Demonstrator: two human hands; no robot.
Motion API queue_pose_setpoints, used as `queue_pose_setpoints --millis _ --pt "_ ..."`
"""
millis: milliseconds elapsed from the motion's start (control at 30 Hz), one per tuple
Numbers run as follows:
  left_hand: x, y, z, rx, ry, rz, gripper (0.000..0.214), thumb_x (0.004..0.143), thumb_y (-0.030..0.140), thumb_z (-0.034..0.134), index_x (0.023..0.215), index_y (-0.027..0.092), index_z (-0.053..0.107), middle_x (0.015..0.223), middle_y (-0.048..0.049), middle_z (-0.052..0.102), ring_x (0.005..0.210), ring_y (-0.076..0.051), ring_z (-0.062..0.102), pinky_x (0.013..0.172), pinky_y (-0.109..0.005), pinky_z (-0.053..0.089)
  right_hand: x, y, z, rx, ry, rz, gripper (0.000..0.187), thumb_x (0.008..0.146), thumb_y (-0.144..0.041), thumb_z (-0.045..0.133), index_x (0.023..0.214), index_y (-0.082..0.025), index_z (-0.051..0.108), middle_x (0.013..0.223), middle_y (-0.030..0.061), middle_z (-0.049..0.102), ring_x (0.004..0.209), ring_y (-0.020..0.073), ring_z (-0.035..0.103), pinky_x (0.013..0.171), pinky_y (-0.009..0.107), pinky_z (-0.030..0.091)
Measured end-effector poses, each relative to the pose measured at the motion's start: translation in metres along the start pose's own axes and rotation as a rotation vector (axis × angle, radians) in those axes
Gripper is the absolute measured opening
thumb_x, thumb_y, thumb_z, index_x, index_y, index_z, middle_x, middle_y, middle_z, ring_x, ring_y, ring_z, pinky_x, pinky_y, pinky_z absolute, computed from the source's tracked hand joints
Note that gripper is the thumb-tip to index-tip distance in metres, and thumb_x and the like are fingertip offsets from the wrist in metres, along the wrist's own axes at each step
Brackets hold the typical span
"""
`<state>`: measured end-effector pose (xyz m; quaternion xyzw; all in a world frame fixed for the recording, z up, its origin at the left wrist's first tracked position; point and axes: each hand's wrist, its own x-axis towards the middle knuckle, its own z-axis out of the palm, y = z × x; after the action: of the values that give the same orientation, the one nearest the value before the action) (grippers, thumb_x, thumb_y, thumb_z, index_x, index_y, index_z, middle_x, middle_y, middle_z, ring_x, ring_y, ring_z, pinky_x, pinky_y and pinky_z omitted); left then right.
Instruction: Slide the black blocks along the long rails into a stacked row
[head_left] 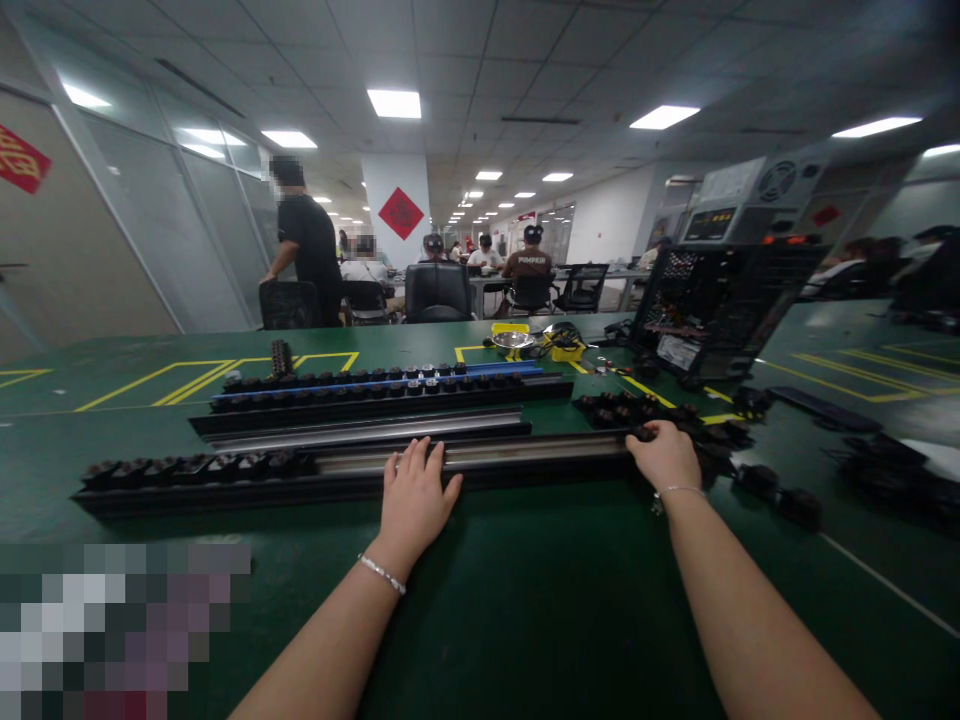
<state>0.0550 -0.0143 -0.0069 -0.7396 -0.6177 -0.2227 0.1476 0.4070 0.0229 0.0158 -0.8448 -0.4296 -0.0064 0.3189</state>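
While the left grip [416, 495] rested palm down across the front rail [540, 458], its fingers were partly spread and its thumb pointed out to the right, with nothing enclosed. As the head view showed it, this long black rail lay crosswise on the green bench [517, 610], directly under the left fingers, its metal channel running between the two hands. A row of small black parts [202, 468] filled its left portion, ending short of the left hand.

The right grip [667, 455] was at the rail's right end, fingers curled and thumb close to the forefinger; whether they had hold of a small black piece or only the rail's tip, I could not tell. Just beyond that hand was a pile of black parts [634, 410], and to its right lay several loose black pieces [757, 482].

Behind the front rail, a second rail [367, 432] lay roughly parallel, then a third rail [300, 403] with a blue strip and more black parts along it. Farther back stood a metal bowl [513, 341] and an opened computer case [720, 310].
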Motion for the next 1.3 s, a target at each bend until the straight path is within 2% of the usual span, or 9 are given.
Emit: queue_pose_setpoints --millis 567,967,1300 --pt "0.0 0.001 0.0 0.005 0.01 -0.003 0.051 0.089 0.044 0.041 0.13 0.017 0.052 0.138 -0.0132 0.05 0.132 -0.028 0.039 0.108 -0.048 0.028 0.002 0.004 -0.002 0.018 0.043 0.035 0.041 0.073 -0.039 0.055 0.109 -0.019 0.061 0.104 0.0128 0.061 0.091 0.0256 0.06 0.079 0.038 0.046" --pt "-0.001 0.0 0.001 0.005 0.016 0.006 0.051 0.089 0.044 0.039 0.13 0.016 0.052 0.138 -0.0136 0.05 0.131 -0.029 0.04 0.108 -0.049 0.028 0.005 0.007 -0.004 0.005 0.047 0.077 0.045 0.074 -0.039 0.054 0.113 -0.018 0.061 0.109 0.0144 0.062 0.095 0.0283 0.059 0.079 0.039 0.047" --pt "0.0 -0.001 0.001 0.0 0.011 0.008 0.051 0.089 0.044 0.04 0.13 0.016 0.052 0.139 -0.0132 0.05 0.132 -0.029 0.039 0.108 -0.049 0.028 0.021 0.024 0.002 0.05 0.106 0.056 0.042 0.071 -0.036 0.056 0.108 -0.016 0.062 0.099 0.0136 0.063 0.092 0.027 0.058 0.082 0.039 0.045"
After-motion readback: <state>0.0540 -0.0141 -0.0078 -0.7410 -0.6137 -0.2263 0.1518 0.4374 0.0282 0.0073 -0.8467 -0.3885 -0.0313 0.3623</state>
